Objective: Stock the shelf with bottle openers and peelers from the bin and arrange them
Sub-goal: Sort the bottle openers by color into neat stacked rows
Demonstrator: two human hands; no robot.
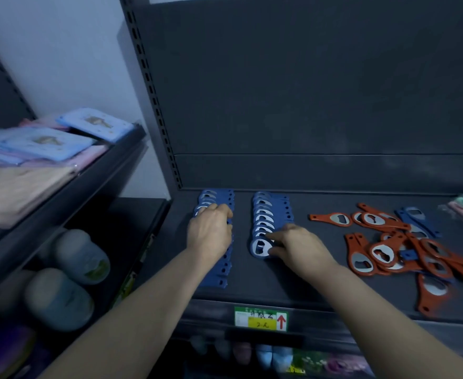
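My two hands work on the dark shelf (279, 285), and I describe every place from the green and yellow price label (261, 318) on its front edge.

Straight above the label lies the right row of blue openers (265, 214), each one overlapping the next, running away toward the back wall. My right hand (298, 246) is above the label and a little to the right. Its thumb and first finger pinch the front blue opener (260, 248), the one of this row nearest to the label, at the right side of its metal ring. The other fingers are bent under the palm.

Above the label and to the left lies the left row of blue openers (219, 272), which reaches closer to the shelf edge. My left hand (211, 228) rests on top of its middle part, palm down. The fingertips (226, 210) are curved down onto the openers and touch them; whether they grip one opener I cannot tell.

Far to the right of the label, well apart from both hands, the red openers (388, 250) lie in a loose pile, with some blue ones mixed in.
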